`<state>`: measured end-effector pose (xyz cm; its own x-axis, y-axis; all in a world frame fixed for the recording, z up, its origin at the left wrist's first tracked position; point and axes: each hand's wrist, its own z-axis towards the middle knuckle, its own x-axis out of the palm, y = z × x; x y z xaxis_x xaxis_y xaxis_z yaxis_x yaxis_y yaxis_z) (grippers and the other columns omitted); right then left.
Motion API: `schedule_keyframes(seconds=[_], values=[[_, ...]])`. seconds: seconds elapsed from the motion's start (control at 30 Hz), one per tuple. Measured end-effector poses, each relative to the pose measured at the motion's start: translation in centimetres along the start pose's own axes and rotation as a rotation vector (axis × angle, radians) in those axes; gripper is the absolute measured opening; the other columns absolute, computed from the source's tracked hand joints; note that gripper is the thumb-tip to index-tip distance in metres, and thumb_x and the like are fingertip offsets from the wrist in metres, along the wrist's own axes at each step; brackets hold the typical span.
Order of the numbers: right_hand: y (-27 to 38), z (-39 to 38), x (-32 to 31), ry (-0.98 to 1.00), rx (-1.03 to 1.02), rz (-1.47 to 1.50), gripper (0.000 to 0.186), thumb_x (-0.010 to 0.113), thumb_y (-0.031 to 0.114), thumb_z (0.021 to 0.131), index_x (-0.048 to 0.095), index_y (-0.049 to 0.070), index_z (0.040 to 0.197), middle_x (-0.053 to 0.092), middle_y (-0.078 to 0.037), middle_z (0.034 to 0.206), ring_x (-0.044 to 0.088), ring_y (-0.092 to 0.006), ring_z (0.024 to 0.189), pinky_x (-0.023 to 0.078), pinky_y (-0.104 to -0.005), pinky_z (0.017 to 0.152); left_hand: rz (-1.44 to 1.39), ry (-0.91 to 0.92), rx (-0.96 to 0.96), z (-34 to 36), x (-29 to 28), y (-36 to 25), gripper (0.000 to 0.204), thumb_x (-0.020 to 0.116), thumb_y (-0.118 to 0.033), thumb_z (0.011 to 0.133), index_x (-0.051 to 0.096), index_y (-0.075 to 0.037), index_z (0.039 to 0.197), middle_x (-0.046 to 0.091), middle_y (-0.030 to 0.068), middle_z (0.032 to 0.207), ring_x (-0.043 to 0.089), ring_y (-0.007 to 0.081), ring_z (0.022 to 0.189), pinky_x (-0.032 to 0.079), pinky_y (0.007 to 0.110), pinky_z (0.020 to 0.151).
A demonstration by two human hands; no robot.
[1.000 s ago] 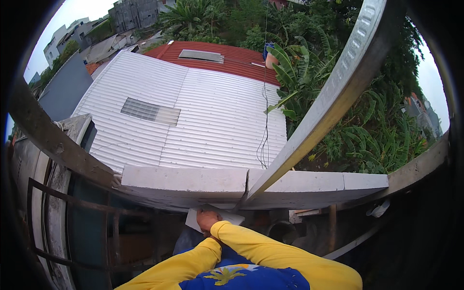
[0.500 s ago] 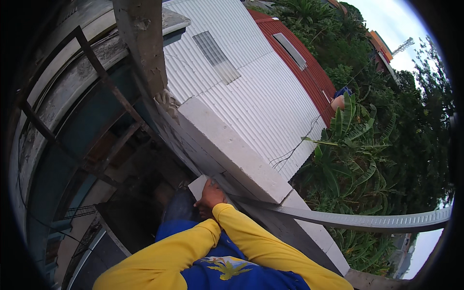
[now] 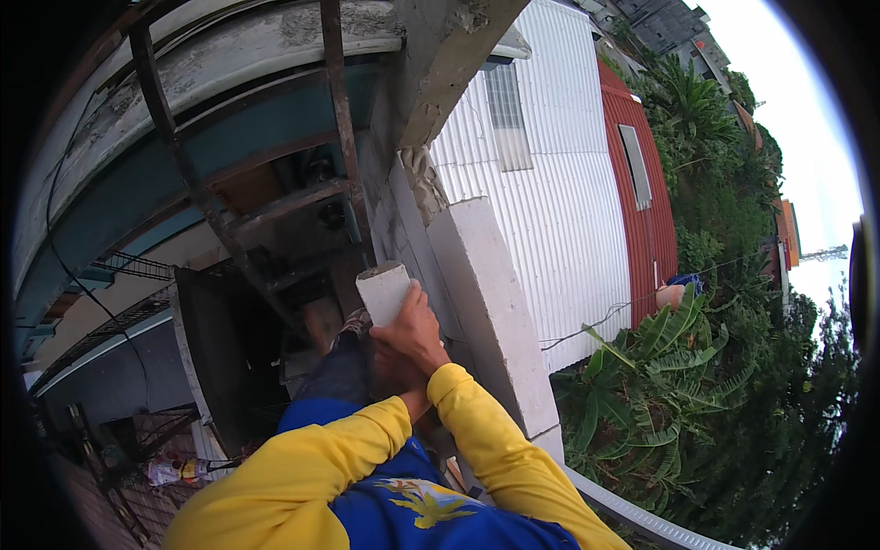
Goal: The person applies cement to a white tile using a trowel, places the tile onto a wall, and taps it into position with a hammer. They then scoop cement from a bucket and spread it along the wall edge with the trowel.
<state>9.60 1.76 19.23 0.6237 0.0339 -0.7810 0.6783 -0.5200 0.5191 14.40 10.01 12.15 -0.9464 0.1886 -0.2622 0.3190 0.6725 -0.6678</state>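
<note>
My right hand (image 3: 414,328) is closed around a pale grey piece of block (image 3: 383,291), its fingers along the side and its rough, broken end upward. Just below, my left hand (image 3: 396,370) lies against the right one in shadow; its fingers are mostly hidden, so its grip is unclear. Both hands are just left of a wall of pale blocks. The top block (image 3: 490,307) of that wall runs alongside my right forearm. Grey mortar (image 3: 423,183) fills the gap between this block and a concrete post.
The rough concrete post (image 3: 449,73) rises at the wall's far end. Rusty metal bars (image 3: 344,128) frame a dark drop on the left. Beyond the wall are a white corrugated roof (image 3: 559,247) and banana plants (image 3: 642,394). A grey metal strip (image 3: 623,513) crosses at lower right.
My view has swung left, so the wall and roof stand more upright in it. My hands have moved up and forward with the block piece, now showing more of it.
</note>
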Motion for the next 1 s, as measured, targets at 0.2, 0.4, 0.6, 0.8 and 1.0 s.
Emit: schedule_keyframes(seconds=[0.2, 0.4, 0.6, 0.8, 1.0], values=[[6.2, 9.4, -9.2, -0.086, -0.170, 0.114, 0.117, 0.097, 0.037, 0.064, 0.033, -0.012, 0.149, 0.060, -0.035, 0.134, 0.068, -0.0492, 0.118, 0.057, -0.0502, 0.102, 0.002, -0.205, 0.499, 1.2, -2.8, -14.5, 0.091, 0.088, -0.021, 0.086, 0.037, -0.001, 0.159, 0.052, 0.0266, 0.144, 0.051, 0.0464, 0.134, 0.045, 0.055, 0.111], [12.6, 18.6, -21.2, -0.014, -0.139, 0.133, 0.110, 0.098, 0.037, 0.067, 0.037, -0.016, 0.141, 0.063, -0.034, 0.128, 0.070, -0.0444, 0.114, 0.060, -0.0456, 0.097, -0.096, -0.003, 0.651, 4.0, -3.3, -28.1, 0.100, 0.088, -0.017, 0.085, 0.031, -0.001, 0.165, 0.047, 0.0286, 0.156, 0.048, 0.0467, 0.143, 0.047, 0.053, 0.113], [14.9, 23.8, -25.0, 0.047, -0.004, 0.193, 0.100, 0.094, 0.030, 0.071, 0.041, -0.018, 0.141, 0.064, -0.030, 0.126, 0.069, -0.0394, 0.114, 0.059, -0.0446, 0.097, 0.004, 0.241, 0.468, 4.9, -5.0, -36.5, 0.105, 0.081, -0.037, 0.091, 0.022, -0.006, 0.172, 0.030, 0.0318, 0.169, 0.030, 0.0467, 0.157, 0.041, 0.055, 0.121], [14.8, 26.4, -25.5, 0.080, -0.009, 0.173, 0.102, 0.092, 0.033, 0.070, 0.042, -0.019, 0.143, 0.062, -0.031, 0.130, 0.068, -0.0400, 0.117, 0.057, -0.0456, 0.101, -0.062, 0.294, 0.460, 5.9, -5.6, -38.2, 0.099, 0.075, -0.031, 0.091, 0.023, -0.003, 0.171, 0.028, 0.0329, 0.170, 0.031, 0.0491, 0.155, 0.039, 0.056, 0.122], [15.4, 28.2, -26.0, 0.122, -0.068, -0.034, 0.120, 0.092, 0.042, 0.066, 0.034, -0.019, 0.151, 0.057, -0.035, 0.136, 0.063, -0.0442, 0.124, 0.052, -0.0481, 0.108, -0.209, 0.316, 0.449, 7.8, -5.0, -38.3, 0.093, 0.066, -0.022, 0.090, 0.025, 0.002, 0.170, 0.036, 0.0300, 0.165, 0.045, 0.0463, 0.139, 0.041, 0.049, 0.116]])
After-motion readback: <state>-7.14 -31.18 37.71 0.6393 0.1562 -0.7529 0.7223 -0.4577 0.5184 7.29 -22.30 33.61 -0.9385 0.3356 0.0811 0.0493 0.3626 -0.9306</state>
